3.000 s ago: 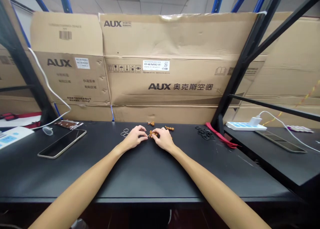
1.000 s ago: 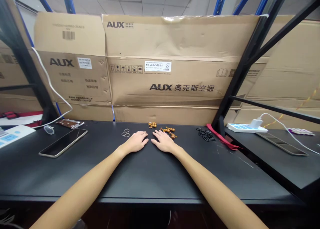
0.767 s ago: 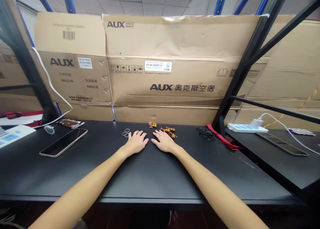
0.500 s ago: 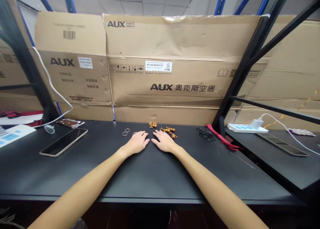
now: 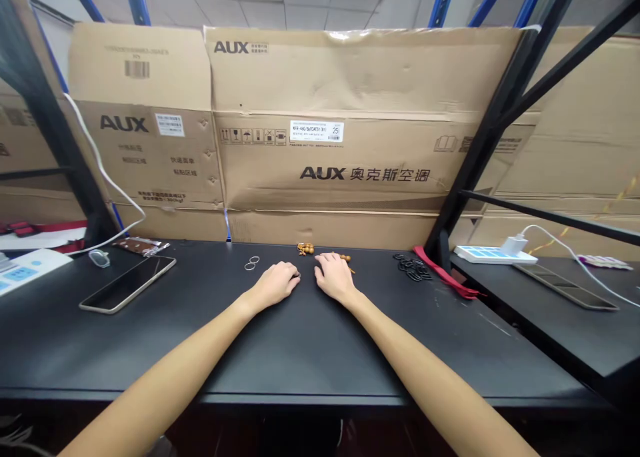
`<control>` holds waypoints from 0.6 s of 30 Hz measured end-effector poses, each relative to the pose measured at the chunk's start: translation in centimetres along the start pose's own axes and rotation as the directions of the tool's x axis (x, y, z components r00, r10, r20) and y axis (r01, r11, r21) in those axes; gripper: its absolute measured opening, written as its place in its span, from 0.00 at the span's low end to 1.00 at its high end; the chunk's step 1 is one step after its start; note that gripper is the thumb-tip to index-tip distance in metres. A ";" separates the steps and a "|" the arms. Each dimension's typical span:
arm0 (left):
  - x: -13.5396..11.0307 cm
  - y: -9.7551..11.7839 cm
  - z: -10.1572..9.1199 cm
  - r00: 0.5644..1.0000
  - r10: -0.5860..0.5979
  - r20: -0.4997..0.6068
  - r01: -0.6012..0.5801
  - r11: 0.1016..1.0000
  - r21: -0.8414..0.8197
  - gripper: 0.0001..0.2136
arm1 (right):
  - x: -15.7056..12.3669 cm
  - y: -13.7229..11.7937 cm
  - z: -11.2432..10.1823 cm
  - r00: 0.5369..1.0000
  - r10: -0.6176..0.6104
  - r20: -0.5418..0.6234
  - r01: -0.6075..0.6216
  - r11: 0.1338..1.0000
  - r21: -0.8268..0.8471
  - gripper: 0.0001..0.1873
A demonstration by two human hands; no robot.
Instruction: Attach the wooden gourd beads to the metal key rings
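Observation:
My left hand (image 5: 275, 282) rests on the black table with its fingers curled and closed. A small bit of a metal ring (image 5: 297, 274) shows at its fingertips; the rest is hidden. Two thin metal rings (image 5: 253, 263) lie beyond it to the left. My right hand (image 5: 334, 276) is over small brown gourd-shaped beads (image 5: 344, 257), covering part of them, with its fingers apart. Another cluster of gourd-shaped beads (image 5: 305, 249) lies between and beyond the hands.
Several black clasps or loops (image 5: 413, 268) lie to the right beside a red strap (image 5: 445, 274). A phone (image 5: 129, 284) lies on the left, near a white power strip (image 5: 30, 268). Cardboard (image 5: 325, 197) walls off the table's back, and a black metal frame (image 5: 473, 170) stands at right.
My left hand's fingers have curled in, and a bit of ring now shows at their tips. My right hand has shifted right, over the beads, widening the gap between the hands.

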State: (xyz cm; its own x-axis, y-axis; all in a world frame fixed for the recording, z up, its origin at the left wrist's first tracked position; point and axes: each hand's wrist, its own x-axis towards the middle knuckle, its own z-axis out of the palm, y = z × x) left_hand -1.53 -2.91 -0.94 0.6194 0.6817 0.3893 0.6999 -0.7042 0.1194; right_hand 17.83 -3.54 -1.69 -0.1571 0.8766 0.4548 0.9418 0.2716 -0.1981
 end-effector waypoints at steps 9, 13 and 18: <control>0.2 0.2 -0.2 0.999 -0.045 -0.007 0.044 0.996 -0.081 0.06 | 0.3 3.1 -0.6 0.976 0.216 0.008 -0.215 0.975 -0.046 0.18; 0.4 -0.2 0.1 0.994 -0.108 -0.009 0.103 0.972 -0.211 0.08 | 0.2 2.2 -0.1 0.993 0.111 -0.038 -0.113 0.993 -0.038 0.14; 0.7 -0.8 0.1 0.979 -0.195 0.063 0.205 0.920 -0.333 0.13 | -0.1 0.6 0.4 0.995 -0.079 -0.064 0.080 0.997 0.006 0.10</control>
State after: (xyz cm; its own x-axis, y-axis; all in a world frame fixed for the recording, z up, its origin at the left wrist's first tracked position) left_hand -1.60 -1.87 -0.90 0.4922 0.8170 0.3003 0.6527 -0.5747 0.4937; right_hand 18.34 -3.29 -2.16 -0.2121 0.8253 0.5234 0.9245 0.3430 -0.1661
